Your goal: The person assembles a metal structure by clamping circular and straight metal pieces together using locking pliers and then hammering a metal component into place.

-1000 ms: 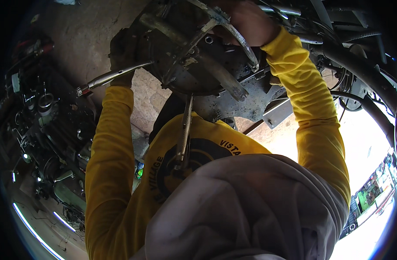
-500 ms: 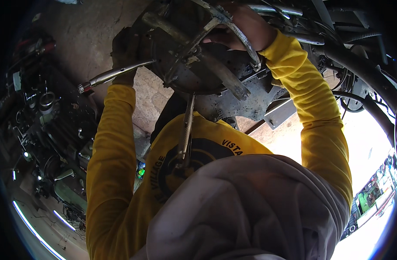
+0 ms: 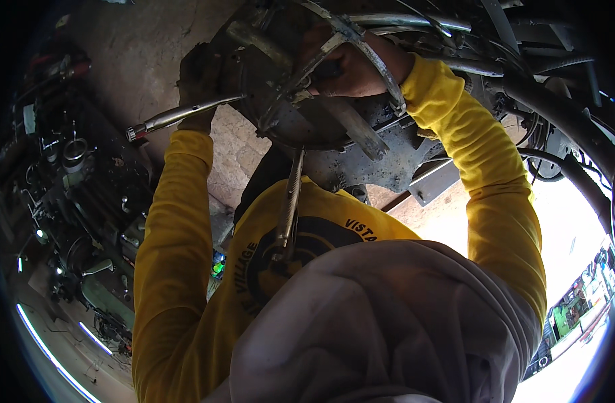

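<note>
My left hand (image 3: 198,75), dark with grime, grips the handle of a long ratchet wrench (image 3: 180,114) whose head goes into a greasy metal assembly (image 3: 307,127) overhead. My right hand (image 3: 353,67) reaches in behind a bent metal strap (image 3: 378,64), its fingers curled around a dark part of the same assembly. A second long metal tool (image 3: 289,208) hangs down from the underside of the assembly over my yellow shirt. Both my arms are in yellow sleeves, and a grey hood fills the lower frame.
A grimy flat bracket plate (image 3: 388,161) juts right of the assembly. Hoses and pipes (image 3: 569,154) run along the upper right. A dark engine with many parts (image 3: 79,195) stands on the concrete floor at left. Bright daylight shows at lower right.
My right hand has moved down and left, from the top edge in behind the metal strap. The wrench in my left hand has shifted only slightly.
</note>
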`<state>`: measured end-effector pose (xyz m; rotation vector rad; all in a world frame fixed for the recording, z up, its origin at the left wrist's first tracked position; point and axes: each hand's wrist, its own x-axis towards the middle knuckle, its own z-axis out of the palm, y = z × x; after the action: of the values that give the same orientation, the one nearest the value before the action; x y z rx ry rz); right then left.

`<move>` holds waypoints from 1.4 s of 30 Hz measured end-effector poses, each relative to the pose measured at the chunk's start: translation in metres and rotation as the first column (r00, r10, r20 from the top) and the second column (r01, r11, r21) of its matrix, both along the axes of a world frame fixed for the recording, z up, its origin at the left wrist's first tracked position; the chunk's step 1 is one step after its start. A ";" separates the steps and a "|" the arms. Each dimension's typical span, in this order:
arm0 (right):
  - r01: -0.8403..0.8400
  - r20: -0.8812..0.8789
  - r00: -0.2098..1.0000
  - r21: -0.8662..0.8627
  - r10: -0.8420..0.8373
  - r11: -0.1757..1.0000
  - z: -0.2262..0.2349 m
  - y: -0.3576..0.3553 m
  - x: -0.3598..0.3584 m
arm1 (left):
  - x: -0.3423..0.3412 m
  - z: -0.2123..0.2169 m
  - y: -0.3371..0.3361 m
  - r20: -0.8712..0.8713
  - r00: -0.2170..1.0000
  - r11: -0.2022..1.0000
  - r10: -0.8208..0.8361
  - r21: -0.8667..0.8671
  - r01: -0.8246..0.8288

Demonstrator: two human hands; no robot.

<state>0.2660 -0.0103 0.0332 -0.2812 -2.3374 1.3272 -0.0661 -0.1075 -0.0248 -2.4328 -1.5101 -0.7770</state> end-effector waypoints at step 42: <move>-0.091 -0.121 0.989 0.000 0.090 0.996 -0.009 0.004 -0.002 | -0.001 -0.002 0.001 0.019 1.000 1.000 0.005 -0.013 -0.005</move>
<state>0.2637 -0.0061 0.0245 -0.0944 -2.2689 1.3543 -0.0672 -0.1069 -0.0272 -2.4367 -1.5318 -0.7937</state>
